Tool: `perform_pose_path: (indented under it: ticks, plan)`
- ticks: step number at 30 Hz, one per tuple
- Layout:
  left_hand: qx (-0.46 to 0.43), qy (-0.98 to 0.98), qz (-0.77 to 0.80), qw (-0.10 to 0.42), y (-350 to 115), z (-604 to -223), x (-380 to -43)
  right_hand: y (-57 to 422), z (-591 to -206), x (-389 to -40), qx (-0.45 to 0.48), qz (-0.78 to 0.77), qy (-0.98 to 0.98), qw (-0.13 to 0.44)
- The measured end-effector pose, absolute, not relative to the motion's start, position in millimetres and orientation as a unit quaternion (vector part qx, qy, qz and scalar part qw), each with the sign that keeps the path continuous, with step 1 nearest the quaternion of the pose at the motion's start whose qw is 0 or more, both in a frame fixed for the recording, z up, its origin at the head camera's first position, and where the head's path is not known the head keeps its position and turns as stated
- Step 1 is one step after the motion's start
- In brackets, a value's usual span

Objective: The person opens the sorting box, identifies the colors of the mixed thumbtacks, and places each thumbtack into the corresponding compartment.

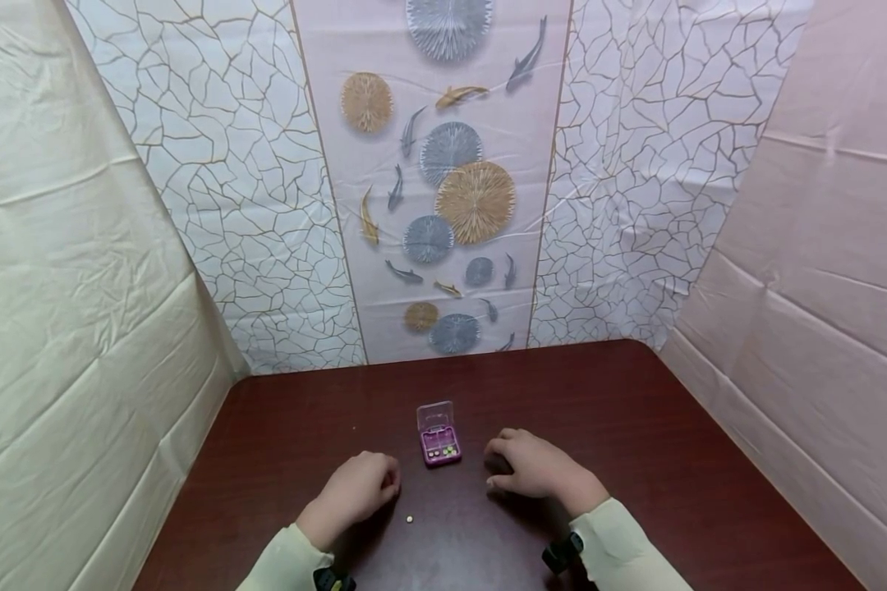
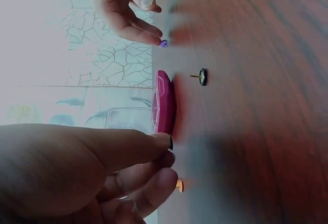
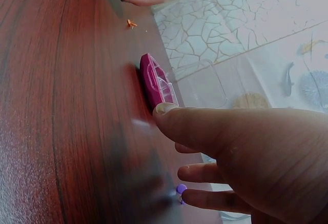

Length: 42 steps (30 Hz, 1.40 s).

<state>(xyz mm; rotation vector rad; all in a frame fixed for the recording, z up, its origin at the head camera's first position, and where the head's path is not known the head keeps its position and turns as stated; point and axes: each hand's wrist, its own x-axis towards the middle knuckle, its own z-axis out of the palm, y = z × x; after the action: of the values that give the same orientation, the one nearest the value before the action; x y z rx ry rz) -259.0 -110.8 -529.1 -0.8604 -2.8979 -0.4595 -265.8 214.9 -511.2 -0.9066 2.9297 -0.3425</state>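
Observation:
A small magenta box (image 1: 443,463) sits between my hands, its clear lid (image 1: 435,416) raised at the back. Several tiny yellow-green and pale studs (image 1: 449,451) lie in its front compartments. Left of the box, my left hand (image 1: 358,488) pinches a small dark stud (image 2: 170,141) between thumb and finger, mostly hidden. An orange stud (image 3: 131,23) lies close to those fingers. Nearer to me is a stud with a black rim and gold post (image 2: 203,77). My right hand (image 1: 535,464) rests right of the box, fingers loosely spread, fingertips at a purple stud (image 3: 181,188).
The dark red-brown wooden table (image 1: 562,386) has a patterned cloth (image 1: 443,271) hanging behind it. Plain pale cloths (image 1: 81,328) hang along both sides. A tiny light speck (image 1: 354,428) lies on the table left of the box.

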Motion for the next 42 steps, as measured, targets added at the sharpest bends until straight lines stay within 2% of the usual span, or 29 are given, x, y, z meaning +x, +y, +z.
perform_pose_path:
  ticks: [15, 22, 36, 42]
  plan:
    - [-0.266, -0.944, -0.148, 0.125, -85.3, -519.8, -273.4, 213.7, -510.8, -264.7, -0.294, -0.113, 0.948, 0.03]
    - [-0.256, -0.951, -0.138, 0.109, -72.4, -512.6, -283.0, 213.5, -508.0, -264.7, -0.294, -0.114, 0.949, 0.032]
    - [-0.262, -0.949, -0.136, 0.107, -55.5, -525.2, -301.8, 215.8, -513.1, -268.4, -0.297, -0.114, 0.948, 0.03]
    - [-0.261, -0.952, -0.13, 0.091, -52.8, -528.2, -305.1, 217.6, -513.7, -268.5, -0.296, -0.116, 0.947, 0.032]
